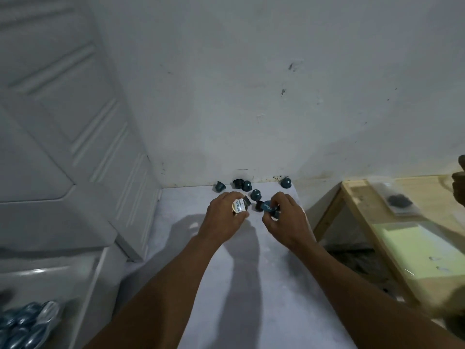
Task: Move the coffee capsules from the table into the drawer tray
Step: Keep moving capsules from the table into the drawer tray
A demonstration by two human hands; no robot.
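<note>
Several dark teal coffee capsules (247, 185) lie scattered at the far end of the white table (251, 285), close to the wall. My left hand (224, 217) is closed around a capsule with its white printed foil lid (238, 206) facing up. My right hand (286, 217) grips a teal capsule (268, 207) between its fingertips, just beside a black capsule (259, 205) resting on the table. One capsule (285, 182) stands apart at the far right by the wall. The drawer tray (27, 321) at lower left holds several shiny blue capsules.
A white ribbed appliance wall (75, 122) rises on the left above the open white drawer. A wooden table (407, 222) with a small plastic bag stands to the right, across a gap. Another person's hand (459, 182) shows at the right edge.
</note>
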